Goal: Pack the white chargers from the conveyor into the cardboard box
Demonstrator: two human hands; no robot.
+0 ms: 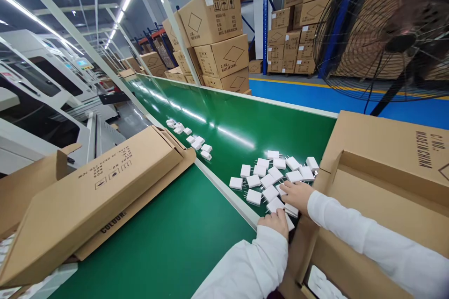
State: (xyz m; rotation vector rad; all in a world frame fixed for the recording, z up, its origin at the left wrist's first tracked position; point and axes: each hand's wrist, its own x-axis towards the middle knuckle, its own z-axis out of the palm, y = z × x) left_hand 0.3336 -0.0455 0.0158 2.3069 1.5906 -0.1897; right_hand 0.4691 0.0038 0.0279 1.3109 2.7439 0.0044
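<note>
Several white charger plugs (253, 197) with metal prongs lie in a loose cluster on the green conveyor belt (231, 112). At the near right end of that cluster, my right hand (298, 195) reaches in from the right, fingers bent down onto a plug. Just below it, my left hand (275, 224) has its fingers curled at another plug (289, 222), partly covered by the hand. Both hands wear white sleeves. Beside them stands an open cardboard box (380, 177), with a few white pieces (321, 282) in its lower part.
More plugs (196, 144) sit farther up the belt. On the left, a cardboard box (94, 191) with open flaps lies across the green surface. Stacked cartons (220, 46) stand behind the belt, and a large black fan (400, 42) is at the upper right.
</note>
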